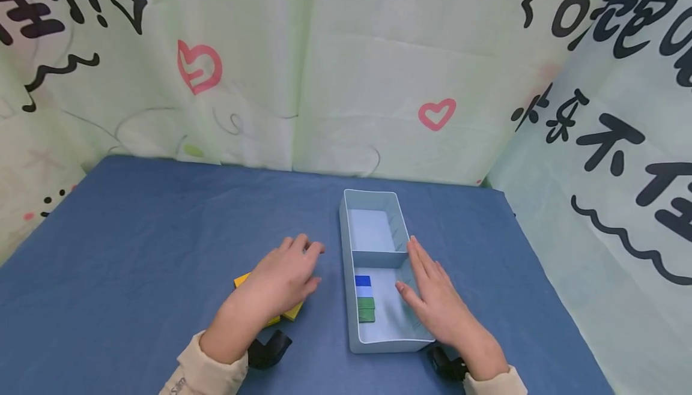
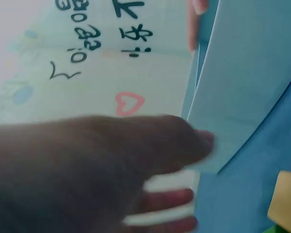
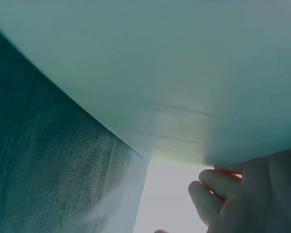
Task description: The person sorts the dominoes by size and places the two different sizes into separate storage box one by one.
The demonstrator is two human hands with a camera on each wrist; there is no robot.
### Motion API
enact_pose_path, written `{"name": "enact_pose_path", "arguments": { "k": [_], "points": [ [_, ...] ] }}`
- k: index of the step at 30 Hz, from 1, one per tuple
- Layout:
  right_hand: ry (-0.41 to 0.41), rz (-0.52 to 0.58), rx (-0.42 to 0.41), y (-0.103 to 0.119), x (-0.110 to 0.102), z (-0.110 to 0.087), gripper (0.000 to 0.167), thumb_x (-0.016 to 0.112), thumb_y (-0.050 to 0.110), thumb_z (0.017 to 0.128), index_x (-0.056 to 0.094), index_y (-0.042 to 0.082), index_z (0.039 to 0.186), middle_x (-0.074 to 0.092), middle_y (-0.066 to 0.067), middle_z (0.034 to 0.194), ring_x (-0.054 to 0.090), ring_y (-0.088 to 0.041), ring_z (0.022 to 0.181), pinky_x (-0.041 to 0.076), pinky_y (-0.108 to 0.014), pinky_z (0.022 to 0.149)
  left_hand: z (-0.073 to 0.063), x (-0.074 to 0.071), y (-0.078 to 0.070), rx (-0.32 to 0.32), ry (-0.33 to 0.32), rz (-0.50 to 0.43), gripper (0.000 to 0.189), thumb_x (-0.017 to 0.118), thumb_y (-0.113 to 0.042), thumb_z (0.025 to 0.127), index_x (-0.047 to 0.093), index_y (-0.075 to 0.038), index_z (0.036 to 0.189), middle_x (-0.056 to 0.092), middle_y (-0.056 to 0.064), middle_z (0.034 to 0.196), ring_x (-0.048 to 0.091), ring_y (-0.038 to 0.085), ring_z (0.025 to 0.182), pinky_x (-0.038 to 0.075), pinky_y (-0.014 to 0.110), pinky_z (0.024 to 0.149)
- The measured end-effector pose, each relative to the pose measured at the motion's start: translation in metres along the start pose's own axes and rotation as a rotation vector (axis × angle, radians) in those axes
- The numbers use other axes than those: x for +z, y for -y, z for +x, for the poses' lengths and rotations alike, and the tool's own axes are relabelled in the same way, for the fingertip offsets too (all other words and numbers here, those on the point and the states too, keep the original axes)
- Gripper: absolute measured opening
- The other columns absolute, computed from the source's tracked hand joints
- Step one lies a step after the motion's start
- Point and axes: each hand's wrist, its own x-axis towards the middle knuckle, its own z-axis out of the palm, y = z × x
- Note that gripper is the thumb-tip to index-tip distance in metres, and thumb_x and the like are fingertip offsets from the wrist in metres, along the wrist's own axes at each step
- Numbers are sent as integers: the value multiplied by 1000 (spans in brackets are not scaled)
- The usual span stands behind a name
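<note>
A light blue two-compartment box (image 1: 373, 258) stands on the table. In its near compartment, a dark blue block (image 1: 363, 281), a light blue block (image 1: 364, 292) and green blocks (image 1: 366, 310) line the left wall. My right hand (image 1: 440, 299) lies along the box's right wall, its fingers straight and the thumb over the near compartment. To the left of the box hovers my left hand (image 1: 286, 275), fingers loosely bent, with nothing seen between them. Yellow blocks (image 1: 294, 311) lie partly hidden beneath it; the left wrist view shows one yellow block (image 2: 286, 201) beside some green (image 2: 274, 229).
A blue cloth (image 1: 162, 251) covers the table. Pale curtains (image 1: 367, 71) with black writing and pink hearts hang behind it and at both sides. Black wrist cameras sit under the left wrist (image 1: 269, 350) and the right wrist (image 1: 447, 365).
</note>
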Motion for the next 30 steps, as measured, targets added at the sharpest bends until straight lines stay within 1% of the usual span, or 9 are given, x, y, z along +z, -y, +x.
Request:
{"name": "enact_pose_path", "arguments": {
  "k": [5,7,9,11,14,20,23,27,30],
  "points": [
    [2,-4,-7,-1,1,1,77,50,38,103,5,11,160,6,-10,168,18,-36,152,14,-67,116,-3,-1,7,-168,174,-11,52,78,-25,87,54,-6,128,51,17,124,48,34,109,48,50,86],
    [-4,-5,-11,-1,1,2,77,50,37,103,5,11,160,7,-10,168,18,-36,152,14,-66,117,-3,1,8,-214,227,-3,55,80,-26,84,54,-5,128,48,20,129,47,37,112,47,53,87],
    [-5,-2,-13,-1,1,2,77,50,37,103,6,10,160,6,-10,168,18,-36,152,14,-66,117,-1,3,10,-243,261,9,61,83,-27,81,54,-6,130,45,21,134,45,39,115,46,55,88],
    [-1,1,-15,-1,1,2,76,50,37,103,6,10,160,6,-10,168,18,-36,152,14,-66,117,0,5,10,-256,270,19,64,84,-28,80,53,-7,132,42,21,139,43,40,119,47,55,89],
    [6,5,-14,-1,1,2,77,49,37,103,5,10,160,6,-11,168,18,-36,152,14,-66,117,2,8,10,-264,253,29,67,84,-30,79,51,-8,133,41,22,139,43,40,120,47,53,88],
    [-5,2,-17,-3,1,2,77,50,36,103,5,10,160,6,-11,168,18,-36,152,14,-67,116,3,9,12,-269,216,51,66,85,-38,77,53,-8,126,47,22,128,44,38,113,45,52,89],
    [-2,4,-17,-3,1,2,76,49,36,103,5,10,160,6,-10,168,18,-36,152,14,-66,117,3,11,13,-277,225,76,66,84,-42,77,55,-8,125,50,21,124,47,39,111,43,53,92],
    [4,4,-14,-2,2,2,77,49,37,104,5,10,160,6,-11,168,17,-36,152,14,-66,116,4,14,12,-278,253,109,63,81,-42,80,56,-8,127,51,21,125,49,40,111,42,55,95],
    [2,3,-14,-2,2,3,77,49,37,103,5,10,160,6,-11,168,18,-36,152,15,-66,116,6,17,9,-248,256,118,57,79,-37,83,57,-8,126,52,20,127,50,39,113,42,55,96]
  ]
}}
